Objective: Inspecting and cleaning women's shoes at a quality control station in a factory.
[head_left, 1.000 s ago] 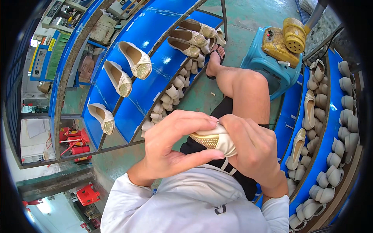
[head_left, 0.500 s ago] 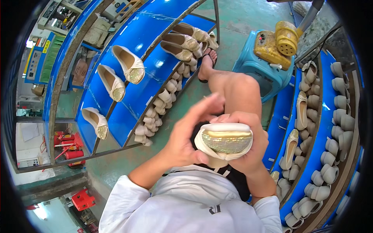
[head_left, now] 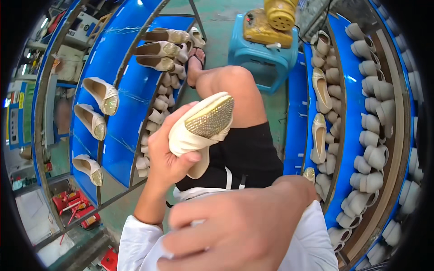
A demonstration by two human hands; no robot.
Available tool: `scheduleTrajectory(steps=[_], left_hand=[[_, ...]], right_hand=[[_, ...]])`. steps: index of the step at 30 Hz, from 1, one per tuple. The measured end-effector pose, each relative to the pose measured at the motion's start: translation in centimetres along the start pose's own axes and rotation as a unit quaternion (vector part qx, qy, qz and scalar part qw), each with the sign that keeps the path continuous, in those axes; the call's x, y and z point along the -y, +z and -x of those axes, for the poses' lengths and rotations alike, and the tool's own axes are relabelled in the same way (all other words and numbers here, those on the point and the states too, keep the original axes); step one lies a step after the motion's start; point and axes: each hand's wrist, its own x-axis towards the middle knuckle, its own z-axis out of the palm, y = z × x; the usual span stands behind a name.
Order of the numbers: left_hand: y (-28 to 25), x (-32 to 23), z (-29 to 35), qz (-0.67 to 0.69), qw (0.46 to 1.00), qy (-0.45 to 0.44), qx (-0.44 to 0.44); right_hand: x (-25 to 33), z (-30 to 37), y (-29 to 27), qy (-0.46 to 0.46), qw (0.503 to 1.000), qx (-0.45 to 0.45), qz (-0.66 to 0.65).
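Observation:
My left hand [head_left: 168, 156] grips a cream shoe [head_left: 199, 131] with a glittering gold toe cap, holding it above my lap, toe pointing up and to the right. My right hand [head_left: 239, 230] is close under the camera at the bottom of the view, its fingers curled; I see nothing in it. My bare knee [head_left: 230, 86] and black shorts [head_left: 246, 156] lie below the shoe.
A blue rack [head_left: 115, 95] on my left carries several cream shoes [head_left: 101, 95] and a row of heel blocks [head_left: 156, 117]. Another blue rack [head_left: 350, 90] on my right holds shoes [head_left: 321, 90] and many heel blocks. A yellow machine [head_left: 271, 20] sits on a teal stool [head_left: 260, 61] ahead.
My right hand has let go of the shoe and dropped toward the camera. The left hand alone now holds it, turned so the gold toe points up to the right.

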Motion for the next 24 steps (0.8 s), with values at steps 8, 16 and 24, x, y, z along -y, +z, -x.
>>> scheduleTrajectory(steps=[8,16,24], left_hand=[[-0.7,-0.2,-0.9,-0.111,0.986,0.121,0.005],[-1.3,-1.3,-1.7,-0.156,0.976,0.149,0.02],[-1.1,-0.4,-3.7,-0.124,0.988,0.086,0.029]], right_hand=[[-2.3,-1.1,2.1,-0.223,0.963,-0.108,0.105],[-1.7,-1.5,-0.6,-0.194,0.976,-0.044,0.091],[-1.5,-0.2,-0.7,-0.207,0.967,-0.059,0.138]])
